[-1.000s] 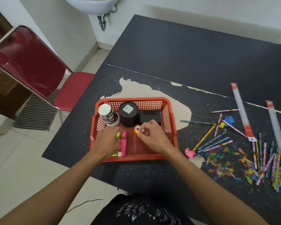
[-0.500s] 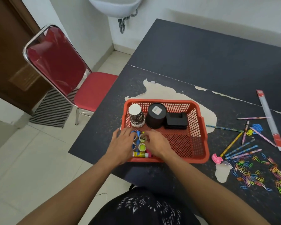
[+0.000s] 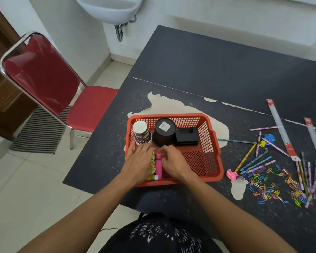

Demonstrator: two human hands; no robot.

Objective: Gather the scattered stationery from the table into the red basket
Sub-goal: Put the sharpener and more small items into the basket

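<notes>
A dark table (image 3: 208, 70) with peeled pale patches carries the red basket (image 3: 215, 172). A red chair (image 3: 44, 79) stands left of the basket, and a white sink (image 3: 113, 8) hangs beyond it. The label on the black canister (image 3: 163, 132) inside the basket is unreadable.

Both hands reach into the basket's near left corner. The left hand (image 3: 139, 161) lies relaxed over yellow items, and the right hand (image 3: 173, 163) curls at the pink marker (image 3: 158, 167), its grip unclear. Pencils (image 3: 255, 161) and paper clips (image 3: 268, 185) lie to the basket's right.
</notes>
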